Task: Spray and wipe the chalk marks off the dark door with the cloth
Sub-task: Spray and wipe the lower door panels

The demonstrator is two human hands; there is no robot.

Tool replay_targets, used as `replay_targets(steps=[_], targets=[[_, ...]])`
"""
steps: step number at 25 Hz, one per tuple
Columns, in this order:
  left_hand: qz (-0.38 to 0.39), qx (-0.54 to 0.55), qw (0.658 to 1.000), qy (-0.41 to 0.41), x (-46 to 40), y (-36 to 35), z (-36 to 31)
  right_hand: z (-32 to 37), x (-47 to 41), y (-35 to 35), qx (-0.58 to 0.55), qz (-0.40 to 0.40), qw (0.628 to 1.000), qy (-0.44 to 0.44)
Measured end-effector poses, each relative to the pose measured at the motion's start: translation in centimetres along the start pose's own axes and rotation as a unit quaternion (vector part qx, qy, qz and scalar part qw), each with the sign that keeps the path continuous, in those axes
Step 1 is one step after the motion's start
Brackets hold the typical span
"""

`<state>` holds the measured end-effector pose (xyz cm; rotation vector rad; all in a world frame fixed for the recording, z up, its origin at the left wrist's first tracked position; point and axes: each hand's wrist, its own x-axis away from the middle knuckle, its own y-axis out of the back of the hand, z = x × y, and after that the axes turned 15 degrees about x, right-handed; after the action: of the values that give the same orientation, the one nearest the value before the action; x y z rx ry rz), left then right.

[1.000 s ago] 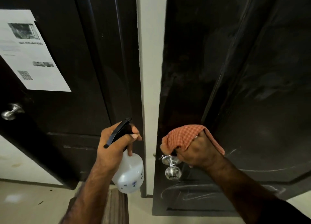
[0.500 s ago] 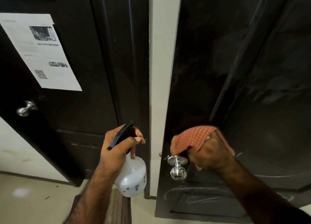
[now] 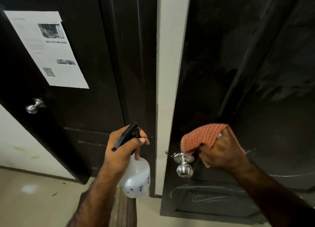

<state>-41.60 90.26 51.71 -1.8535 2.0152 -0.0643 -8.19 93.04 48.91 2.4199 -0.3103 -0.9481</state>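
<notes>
The dark door [image 3: 238, 73] fills the right side, with white chalk marks [image 3: 213, 192] scrawled across its lower panel and a fainter line at the right. My right hand [image 3: 223, 151] grips a bunched orange checked cloth [image 3: 201, 136] against the door, just above the chrome door knob [image 3: 184, 165]. My left hand [image 3: 122, 148] holds a translucent white spray bottle [image 3: 136, 180] by its black trigger head, nozzle pointing up and to the right near the white frame. Smeared haze shows on the door's upper right.
A second dark door [image 3: 76, 98] stands at the left with a printed paper notice [image 3: 47, 51] and its own chrome knob [image 3: 34, 106]. A white door frame strip [image 3: 168, 73] separates the doors. A brown mat [image 3: 124, 209] lies on the beige floor below.
The view has shifted, so everything sits further right and slightly lower in frame. Both hands keep their grips; the cloth stays pressed above the knob.
</notes>
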Motion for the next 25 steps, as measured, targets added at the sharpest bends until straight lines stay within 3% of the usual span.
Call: replay_targets(steps=[3, 4, 7, 8, 12, 14, 16, 18, 20, 23, 25], targets=[[-0.007, 0.002, 1.0, 0.001, 0.2, -0.3, 0.1, 1.0, -5.0, 0.2, 0.001, -0.053, 0.989, -0.136], [-0.01, 0.002, 1.0, 0.006, 0.4, -0.5, 0.3, 2.5, -6.5, -0.3, -0.012, -0.045, 0.993, -0.111], [0.001, 0.0, 1.0, 0.013, 0.5, -1.2, 0.4, 4.0, -4.9, -1.2, 0.013, 0.001, 0.993, 0.115], [0.008, 0.005, 1.0, 0.016, 0.4, -1.3, 0.6, 2.8, -3.1, -0.8, 0.007, -0.006, 0.993, 0.121], [0.04, 0.038, 0.998, 0.008, 0.0, -1.9, 0.6, -2.0, 2.3, 1.1, -0.087, -0.001, 0.996, -0.029], [0.061, 0.047, 0.997, 0.006, 0.0, -2.8, 0.8, -2.4, 2.1, 0.5, -0.021, -0.087, 0.995, -0.031], [0.078, 0.054, 0.995, 0.007, 0.1, -4.0, 1.1, -1.4, 1.7, -1.9, 0.076, -0.108, 0.986, -0.1], [0.089, 0.048, 0.995, 0.016, 0.0, -5.0, 1.3, 0.6, 1.8, -3.0, 0.052, -0.129, 0.978, -0.157], [0.103, 0.043, 0.994, 0.018, -0.4, -5.7, 1.8, 0.9, 3.3, -2.7, 0.031, -0.101, 0.99, -0.098], [0.107, 0.052, 0.993, 0.019, -0.8, -6.7, 2.5, -1.9, 5.7, -1.9, 0.01, -0.054, 0.997, 0.057], [0.12, 0.053, 0.991, 0.016, -0.9, -7.5, 2.6, -3.6, 5.8, -1.2, -0.005, -0.043, 0.999, -0.005]])
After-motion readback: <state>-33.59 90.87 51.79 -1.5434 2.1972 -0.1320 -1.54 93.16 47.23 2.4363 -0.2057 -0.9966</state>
